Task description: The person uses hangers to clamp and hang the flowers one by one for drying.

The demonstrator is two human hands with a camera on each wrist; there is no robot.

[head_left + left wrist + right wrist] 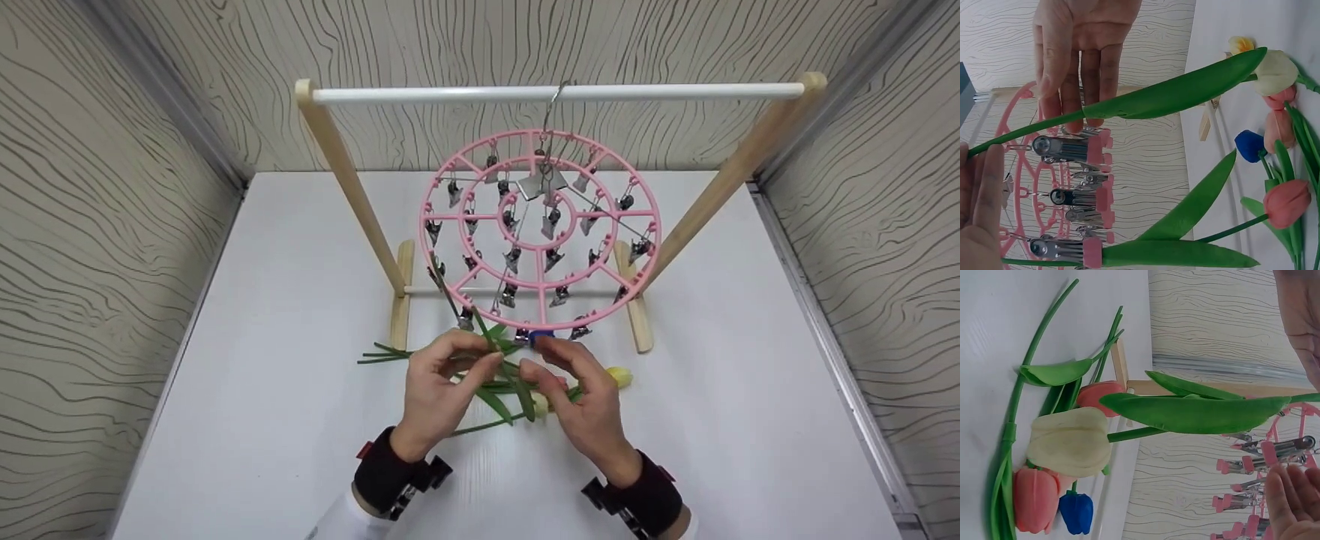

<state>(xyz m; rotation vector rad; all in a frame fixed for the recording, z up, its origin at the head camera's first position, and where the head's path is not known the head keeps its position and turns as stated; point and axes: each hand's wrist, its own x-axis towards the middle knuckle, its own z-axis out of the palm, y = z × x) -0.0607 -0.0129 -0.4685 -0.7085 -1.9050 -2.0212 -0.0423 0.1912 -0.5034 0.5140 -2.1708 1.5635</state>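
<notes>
In the head view my left hand (446, 382) pinches the green stem of a white artificial tulip (1276, 73), whose bloom hangs downward with a long leaf (1185, 93) beside the stem. My right hand (581, 390) is just right of that stem, thumb and fingers apart, near the front clips of a pink round clip hanger (541, 328). In the right wrist view its fingertips (1279, 475) are close to a metal clip (1283, 451); contact is unclear. Another clip (1061, 247) grips a second green stem, which leads to a pink tulip (1286, 203).
The hanger hooks onto a white rod (450, 94) between wooden posts (352, 187). Beneath my hands, several tulips lie on the white table (262, 300), including a yellow one (619, 376) and a blue one (1076, 513). Patterned walls (375, 45) enclose the table.
</notes>
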